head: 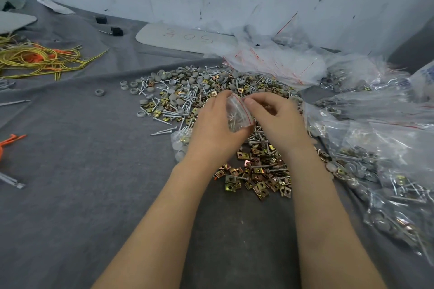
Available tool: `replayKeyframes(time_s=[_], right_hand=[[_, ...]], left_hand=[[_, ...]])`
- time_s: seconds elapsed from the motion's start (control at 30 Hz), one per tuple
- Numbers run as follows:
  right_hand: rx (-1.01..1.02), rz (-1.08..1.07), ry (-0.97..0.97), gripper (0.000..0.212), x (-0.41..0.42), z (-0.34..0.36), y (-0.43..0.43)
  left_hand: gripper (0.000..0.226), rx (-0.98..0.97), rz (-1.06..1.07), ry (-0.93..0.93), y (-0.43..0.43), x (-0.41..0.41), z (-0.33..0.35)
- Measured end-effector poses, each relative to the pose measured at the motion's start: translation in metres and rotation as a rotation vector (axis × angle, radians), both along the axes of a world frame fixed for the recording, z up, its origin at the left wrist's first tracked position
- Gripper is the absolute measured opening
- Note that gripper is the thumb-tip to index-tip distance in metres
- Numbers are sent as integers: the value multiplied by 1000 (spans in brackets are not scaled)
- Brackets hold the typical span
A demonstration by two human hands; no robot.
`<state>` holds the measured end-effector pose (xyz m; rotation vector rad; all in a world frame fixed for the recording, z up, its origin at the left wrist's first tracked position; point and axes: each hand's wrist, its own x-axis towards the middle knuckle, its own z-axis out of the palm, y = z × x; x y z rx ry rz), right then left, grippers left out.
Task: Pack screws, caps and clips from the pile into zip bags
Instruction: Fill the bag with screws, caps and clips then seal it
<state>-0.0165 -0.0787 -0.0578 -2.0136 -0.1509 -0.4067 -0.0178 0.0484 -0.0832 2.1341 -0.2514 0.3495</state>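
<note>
I've got one small zip bag point(237, 112) at the centre of the frame, held up just over the pile point(185, 96) so anything that slips falls back among the parts. My left hand point(211, 125) is curled round the bag's body from below to take its weight. My right hand point(276, 118) pinches the red-lined mouth at the top, either to hold it apart or to press it shut; I can't tell which. Several screws show through the plastic, and I can't make out caps or clips in there.

The loose parts are far too many to count: grey caps point(178, 75) mostly along the far side, screws point(164, 130) scattered to the left, and brass-coloured clips point(258, 178) heaped nearest me, between my forearms. One cap point(99, 92) lies alone, left of the pile.

Filled bags point(387, 171) are stacked along the right edge, out of my way, and empty bags point(281, 61) wait at upper right. Yellow cords point(40, 58) lie at upper left on the grey cloth point(94, 171).
</note>
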Motion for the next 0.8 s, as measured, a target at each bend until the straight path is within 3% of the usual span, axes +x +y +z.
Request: replayKeyframes(time_s=[0.1, 0.17, 0.3, 0.43, 0.73, 0.8], right_hand=[[-25, -172, -24, 12, 1, 0, -11], [-200, -311, 48, 10, 2, -3, -24], [-583, -248, 442, 25, 6, -14, -21], [-697, -328, 439, 22, 10, -19, -10], [-273, -352, 128, 19, 5, -11, -19], [-64, -344, 24, 13, 5, -7, -18]], left_hand=[[78, -10, 17, -7, 1, 2, -1], [79, -11, 22, -5, 1, 2, -2], [78, -13, 22, -6, 2, 3, -2], [77, -16, 23, -13, 1, 3, -2], [78, -5, 8, 11, 1, 1, 1], [79, 6, 3, 12, 1, -1, 1]])
